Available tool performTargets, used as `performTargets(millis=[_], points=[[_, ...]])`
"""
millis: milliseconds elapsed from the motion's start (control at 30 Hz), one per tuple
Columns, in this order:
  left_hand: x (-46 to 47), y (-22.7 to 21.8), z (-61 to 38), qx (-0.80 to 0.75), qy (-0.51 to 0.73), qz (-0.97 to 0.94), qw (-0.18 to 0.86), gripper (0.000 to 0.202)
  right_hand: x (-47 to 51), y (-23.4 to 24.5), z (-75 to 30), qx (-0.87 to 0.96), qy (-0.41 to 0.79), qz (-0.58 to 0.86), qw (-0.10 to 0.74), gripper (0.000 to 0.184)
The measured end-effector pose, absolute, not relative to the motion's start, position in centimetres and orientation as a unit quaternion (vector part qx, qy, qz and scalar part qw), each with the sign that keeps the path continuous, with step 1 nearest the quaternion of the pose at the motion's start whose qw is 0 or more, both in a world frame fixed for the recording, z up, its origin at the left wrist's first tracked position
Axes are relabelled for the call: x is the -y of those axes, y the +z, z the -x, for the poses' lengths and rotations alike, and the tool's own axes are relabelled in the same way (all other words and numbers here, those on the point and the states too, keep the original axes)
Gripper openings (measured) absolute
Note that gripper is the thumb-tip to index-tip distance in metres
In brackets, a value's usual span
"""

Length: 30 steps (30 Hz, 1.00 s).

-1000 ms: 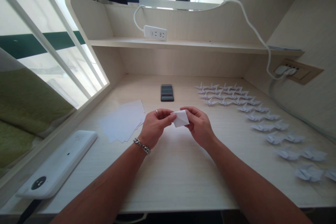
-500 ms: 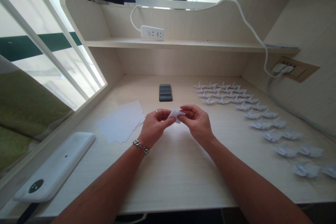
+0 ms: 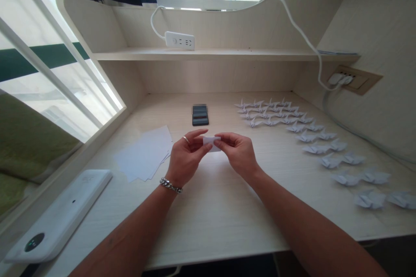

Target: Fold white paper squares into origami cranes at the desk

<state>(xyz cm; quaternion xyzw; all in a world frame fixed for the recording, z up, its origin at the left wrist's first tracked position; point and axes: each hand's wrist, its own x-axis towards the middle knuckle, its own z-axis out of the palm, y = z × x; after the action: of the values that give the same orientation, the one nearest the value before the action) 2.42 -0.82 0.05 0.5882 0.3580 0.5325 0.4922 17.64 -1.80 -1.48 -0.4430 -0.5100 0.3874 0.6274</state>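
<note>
Between my two hands is a small folded piece of white paper (image 3: 212, 147), held just above the desk in the middle of the view. My left hand (image 3: 187, 154), with a ring and a chain bracelet, pinches its left side between thumb and fingers; the index finger is lifted off. On the other side, my right hand (image 3: 238, 150) grips the paper's right edge, thumb in front. Fingertips cover parts of the paper. Left of my hands lies a loose stack of white paper sheets (image 3: 142, 153). Folded paper cranes (image 3: 316, 149) stand in rows to the right.
A dark phone-like device (image 3: 200, 115) lies on the desk beyond my hands. At the left edge rests a long white device (image 3: 61, 216) with a round dark display. A power strip (image 3: 180, 40) sits on the shelf (image 3: 227, 56), and a white cable runs to the wall socket (image 3: 359, 79).
The paper has turned from a slanted, pointed position to a flatter, rectangular one between my fingers. My left index finger has lifted. The whole view has shifted slightly to the right.
</note>
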Motion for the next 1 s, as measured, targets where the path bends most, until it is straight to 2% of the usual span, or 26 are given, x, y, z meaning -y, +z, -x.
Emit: performTargets(millis=[133, 233, 800, 1000], points=[[1.01, -0.09, -2.41, -0.399, 0.514, -0.646, 0.399, 0.027, 1.72, -1.69, -17.70, 0.522, 0.379, 0.445, 0.621, 0.027], [1.04, -0.24, -2.36, -0.409, 0.505, -0.669, 0.361, 0.024, 1.65, -1.88, -17.66, 0.513, 0.392, 0.442, 0.623, 0.032], [1.00, -0.32, -2.44, -0.406, 0.523, -0.656, 0.363, 0.020, 1.94, -1.36, -17.46, 0.487, 0.444, 0.414, 0.628, 0.032], [0.86, -0.48, -2.42, -0.426, 0.517, -0.646, 0.366, 0.031, 1.90, -1.34, -17.42, 0.482, 0.454, 0.404, 0.631, 0.030]])
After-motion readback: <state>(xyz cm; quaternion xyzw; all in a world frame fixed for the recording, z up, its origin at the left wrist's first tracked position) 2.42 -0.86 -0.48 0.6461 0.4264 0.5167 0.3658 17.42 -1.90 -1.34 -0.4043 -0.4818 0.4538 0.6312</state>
